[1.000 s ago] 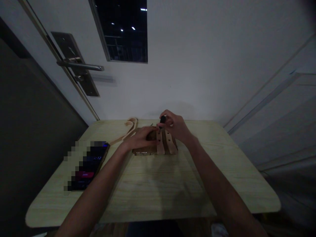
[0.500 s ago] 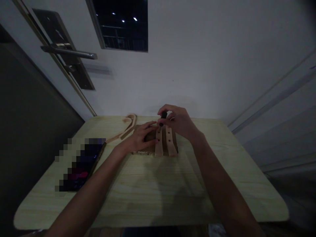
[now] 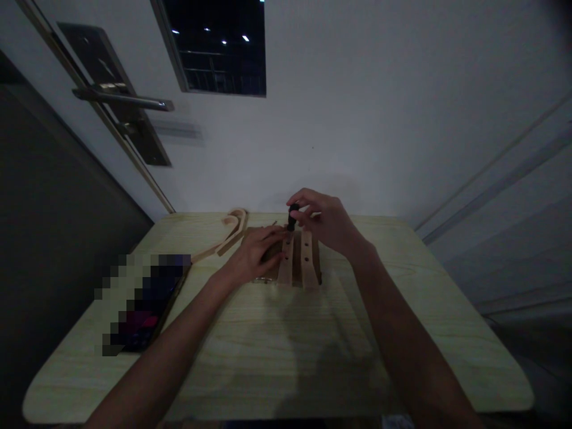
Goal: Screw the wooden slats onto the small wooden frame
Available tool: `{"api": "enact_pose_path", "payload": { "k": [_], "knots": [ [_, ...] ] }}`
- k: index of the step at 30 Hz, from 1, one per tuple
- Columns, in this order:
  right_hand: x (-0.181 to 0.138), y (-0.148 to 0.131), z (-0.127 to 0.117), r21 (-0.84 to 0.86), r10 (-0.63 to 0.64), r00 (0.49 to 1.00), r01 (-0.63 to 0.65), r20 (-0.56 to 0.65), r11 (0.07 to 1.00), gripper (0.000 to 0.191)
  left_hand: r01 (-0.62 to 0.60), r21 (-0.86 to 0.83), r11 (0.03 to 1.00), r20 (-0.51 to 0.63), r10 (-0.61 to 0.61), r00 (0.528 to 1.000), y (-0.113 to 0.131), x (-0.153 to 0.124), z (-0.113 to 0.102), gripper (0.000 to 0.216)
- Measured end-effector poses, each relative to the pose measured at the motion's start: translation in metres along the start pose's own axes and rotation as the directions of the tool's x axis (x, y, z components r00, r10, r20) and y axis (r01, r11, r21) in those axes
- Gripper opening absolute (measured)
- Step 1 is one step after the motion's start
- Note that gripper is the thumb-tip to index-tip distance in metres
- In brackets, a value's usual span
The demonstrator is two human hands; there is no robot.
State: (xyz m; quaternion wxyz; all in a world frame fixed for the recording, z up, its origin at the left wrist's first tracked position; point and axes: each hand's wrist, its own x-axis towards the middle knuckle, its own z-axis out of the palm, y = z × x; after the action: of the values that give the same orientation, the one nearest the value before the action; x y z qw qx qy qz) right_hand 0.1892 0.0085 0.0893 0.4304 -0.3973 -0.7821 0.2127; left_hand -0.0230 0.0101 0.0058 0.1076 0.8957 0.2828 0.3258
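My right hand [image 3: 324, 220] pinches a short black-handled screwdriver [image 3: 292, 215], held upright over the far end of the left wooden strip [image 3: 286, 268]. A second pale strip [image 3: 308, 262] with dark holes lies beside it to the right. Both strips rest on a brown board [image 3: 270, 271], partly hidden under my hand. My left hand [image 3: 254, 250] lies over the board with its fingers spread, the fingertips touching the left strip. The screwdriver's tip is too small and dark to make out.
A curved wooden hook piece [image 3: 236, 223] lies at the back left of the table [image 3: 250, 351]. A phone-like dark device [image 3: 154, 304], partly pixelated, lies on the left. Behind the table stands a white door with a metal handle [image 3: 129, 100] and a dark window [image 3: 218, 53].
The screwdriver handle tilts slightly differently, and my right fingers have shifted around it. My left hand stays on the board. The whole view has shifted a little.
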Motion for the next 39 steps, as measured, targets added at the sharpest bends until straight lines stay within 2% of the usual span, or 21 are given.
{"api": "enact_pose_path", "payload": {
  "k": [6,10,12,16,19,22,24,29,33,36,39],
  "knots": [
    [0.0,-0.002,0.007,-0.121,-0.05,0.995,0.04,-0.083,0.992,0.03,0.034,0.054,0.998,-0.04,-0.032,0.999,0.003,0.0,0.006,0.035],
    [-0.001,-0.001,0.011,-0.17,-0.063,0.992,0.045,-0.107,0.984,0.017,0.036,0.072,0.997,-0.055,-0.032,0.998,0.005,0.0,0.008,0.035],
    [-0.001,0.0,0.011,-0.14,-0.08,0.994,0.069,-0.077,0.988,0.013,0.029,0.092,0.995,-0.053,-0.024,0.998,0.005,0.0,0.008,0.035],
    [0.0,-0.001,0.006,-0.049,-0.084,0.995,0.081,-0.049,0.995,0.019,0.02,0.104,0.994,-0.049,-0.015,0.999,0.004,0.0,0.009,0.035],
    [0.0,-0.003,0.002,-0.058,-0.058,0.996,0.054,-0.066,0.997,0.02,0.018,0.086,0.996,-0.046,-0.014,0.999,0.004,-0.001,0.009,0.035],
    [0.0,-0.005,0.001,-0.078,-0.052,0.997,0.048,-0.057,0.996,0.014,0.02,0.087,0.996,-0.054,-0.015,0.998,0.005,-0.001,0.009,0.035],
    [0.0,-0.007,0.003,-0.094,-0.037,0.996,0.03,-0.079,0.995,0.014,0.023,0.087,0.996,-0.055,-0.018,0.998,0.005,-0.001,0.009,0.035],
    [-0.001,-0.008,0.011,-0.157,-0.038,0.985,0.011,-0.17,0.988,0.028,0.031,0.107,0.994,-0.038,-0.027,0.999,0.005,-0.001,0.009,0.035],
    [-0.001,-0.01,0.015,-0.106,-0.015,0.992,0.001,-0.128,0.994,0.014,0.031,0.104,0.994,-0.041,-0.027,0.999,0.004,-0.001,0.009,0.036],
    [-0.001,-0.008,0.013,-0.111,-0.061,0.996,0.055,-0.058,0.992,0.006,0.04,0.097,0.995,-0.028,-0.038,0.999,0.004,-0.002,0.008,0.036],
    [-0.001,-0.003,0.009,-0.069,-0.074,0.997,0.074,0.003,0.995,0.017,0.037,0.097,0.995,-0.035,-0.034,0.999,0.004,-0.002,0.009,0.035]
  ]
}}
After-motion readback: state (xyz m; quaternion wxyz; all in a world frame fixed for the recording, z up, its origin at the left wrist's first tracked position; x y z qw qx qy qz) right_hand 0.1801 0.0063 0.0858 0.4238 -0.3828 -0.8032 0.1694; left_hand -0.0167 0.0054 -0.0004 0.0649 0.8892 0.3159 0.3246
